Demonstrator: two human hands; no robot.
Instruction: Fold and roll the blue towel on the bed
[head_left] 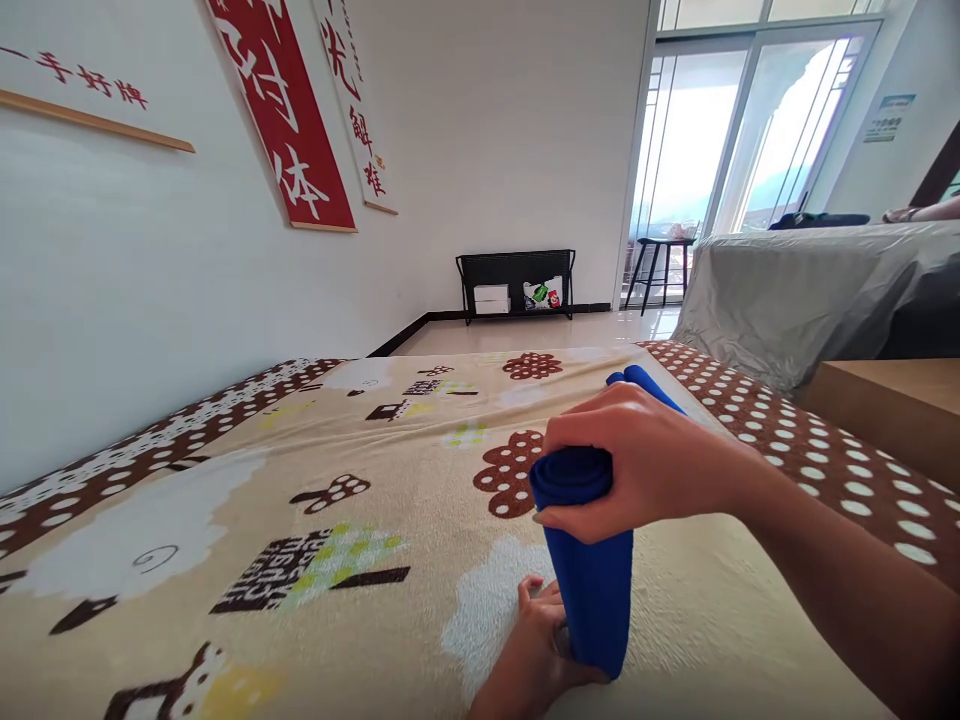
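Right hand clamped round top of upright blue roll; left hand grips its base on patterned blanket.

left hand partly behind blue roll

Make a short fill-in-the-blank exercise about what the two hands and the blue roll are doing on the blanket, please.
1. The right hand grips the ____ end of the blue roll.
2. The left hand touches the roll at its ____ end.
3. The roll stands ____ on the blanket.
4. The roll's colour is ____.

Missing words: top; bottom; upright; blue
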